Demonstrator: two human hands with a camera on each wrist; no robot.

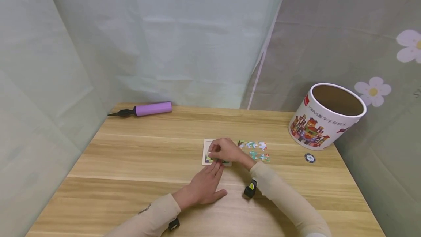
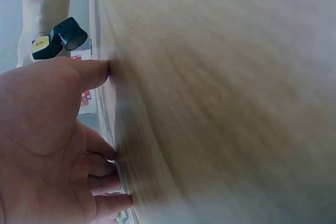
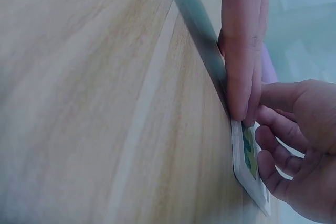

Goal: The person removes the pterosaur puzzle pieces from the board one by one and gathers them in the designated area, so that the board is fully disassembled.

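Pressing flat on the wooden table (image 1: 131, 164), the left hand (image 1: 205, 187) lies with its fingers straight and together, their tips touching the near edge of a small white puzzle tray (image 1: 206, 148). The right hand (image 1: 225, 150) sits directly over that tray, just beyond the left fingertips, with its fingers curled down onto the coloured picture inside; it seems to pinch a small piece there, though the piece itself is too hidden to make out. In the right wrist view the tray (image 3: 245, 156) lies flat, its frame edge against the left fingers (image 3: 239, 66). So the tray lies straight ahead of the left hand and under the right, with both hands on it and the right one nearer its middle.

Just to the right of the right hand lie loose puzzle pieces (image 1: 254, 150) in two short rows, close by and with nothing between. Farther right stands an open round tub (image 1: 323, 118), and a small dark disc (image 1: 310, 158) lies near its foot. Well away to the far left rests a purple pump (image 1: 144, 109).
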